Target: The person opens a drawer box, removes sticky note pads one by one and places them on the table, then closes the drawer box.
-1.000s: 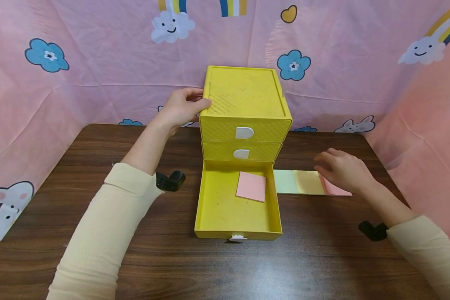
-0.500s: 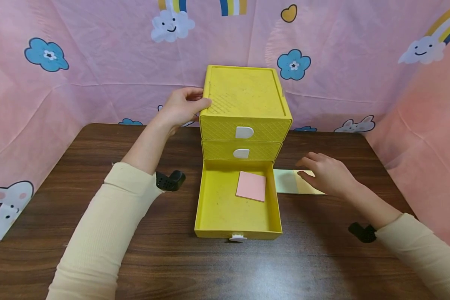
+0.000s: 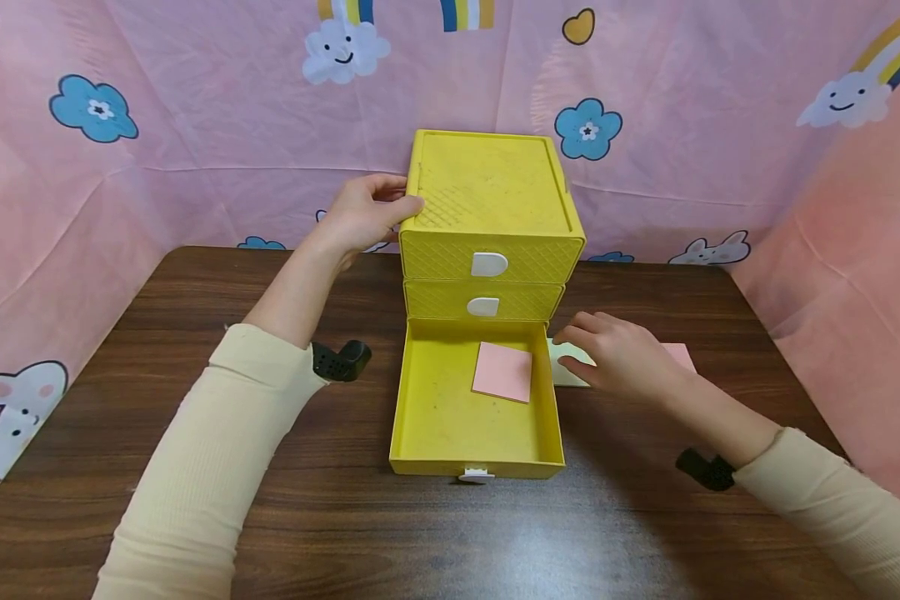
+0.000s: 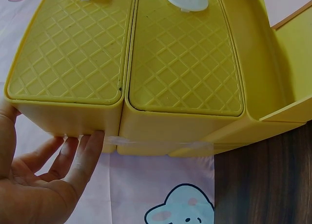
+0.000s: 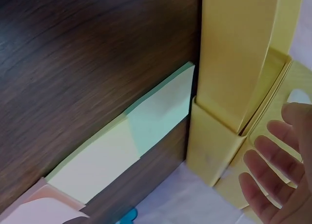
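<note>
My left hand [image 3: 367, 217] holds the upper left edge of a yellow drawer unit [image 3: 495, 183]. Its thumb lies on the top, and in the left wrist view its fingers [image 4: 80, 160] touch the side wall. The bottom drawer [image 3: 450, 433] is pulled out, with a pink sticky note pad [image 3: 502, 372] lying in it. Nothing is in my right hand [image 3: 622, 358], which hovers over the row of pads right of the drawer, fingers apart and slightly bent. That row has a mint green pad [image 5: 161, 109], a pale yellow pad [image 5: 97, 160] and a pink pad [image 5: 39, 212] with a lifted top sheet.
The two upper drawers with white pulls [image 3: 489, 265] are closed. Everything stands on a dark wooden table [image 3: 307, 517]. Behind it and at its sides hangs a pink printed cloth [image 3: 232, 108].
My right hand has moved left from the pink pad, across the yellow one, to the mint green pad beside the drawer. My left hand and the drawer unit have stayed put.
</note>
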### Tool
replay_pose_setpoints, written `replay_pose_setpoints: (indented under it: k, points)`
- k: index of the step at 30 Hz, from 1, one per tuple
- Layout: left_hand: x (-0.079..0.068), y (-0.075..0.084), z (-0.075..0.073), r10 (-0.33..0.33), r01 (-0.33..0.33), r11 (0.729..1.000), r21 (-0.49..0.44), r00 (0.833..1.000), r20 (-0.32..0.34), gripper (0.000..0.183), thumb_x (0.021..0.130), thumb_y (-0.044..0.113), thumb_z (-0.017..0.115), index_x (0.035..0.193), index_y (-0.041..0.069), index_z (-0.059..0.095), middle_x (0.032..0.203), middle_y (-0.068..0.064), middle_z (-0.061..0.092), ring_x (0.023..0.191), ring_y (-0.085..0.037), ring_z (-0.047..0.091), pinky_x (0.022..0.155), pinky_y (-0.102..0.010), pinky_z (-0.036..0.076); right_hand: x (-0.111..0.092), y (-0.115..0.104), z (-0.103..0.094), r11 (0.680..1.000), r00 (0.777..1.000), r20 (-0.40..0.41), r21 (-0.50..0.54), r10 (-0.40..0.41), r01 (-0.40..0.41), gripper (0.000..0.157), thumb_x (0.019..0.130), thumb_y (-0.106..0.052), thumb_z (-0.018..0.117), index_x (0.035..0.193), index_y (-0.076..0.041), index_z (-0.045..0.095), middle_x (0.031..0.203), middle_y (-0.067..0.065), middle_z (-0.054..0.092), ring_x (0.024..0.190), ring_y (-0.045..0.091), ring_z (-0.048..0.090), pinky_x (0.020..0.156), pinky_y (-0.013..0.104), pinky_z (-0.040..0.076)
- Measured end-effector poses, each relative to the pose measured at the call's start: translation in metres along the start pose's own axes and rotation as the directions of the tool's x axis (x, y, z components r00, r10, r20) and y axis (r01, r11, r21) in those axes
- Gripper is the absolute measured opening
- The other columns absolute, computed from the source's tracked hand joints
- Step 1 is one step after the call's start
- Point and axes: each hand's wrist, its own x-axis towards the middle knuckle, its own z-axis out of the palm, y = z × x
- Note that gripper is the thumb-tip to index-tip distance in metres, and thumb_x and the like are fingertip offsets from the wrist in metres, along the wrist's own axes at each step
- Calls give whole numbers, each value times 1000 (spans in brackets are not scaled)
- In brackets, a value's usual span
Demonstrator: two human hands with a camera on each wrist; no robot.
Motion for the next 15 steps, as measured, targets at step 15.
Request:
replay_pose_setpoints:
  k: [15]
  points:
    - [0, 0, 0, 1, -1, 1000, -13, 1000, 7, 53, 90, 29, 58, 139, 14, 41, 133, -7, 44, 104, -19, 56, 83, -29, 53, 24, -23, -6, 999, 982, 184, -11, -42, 45, 27, 78, -27, 72, 101, -12, 66, 98, 3, 64, 89, 22, 60, 77, 37, 53]
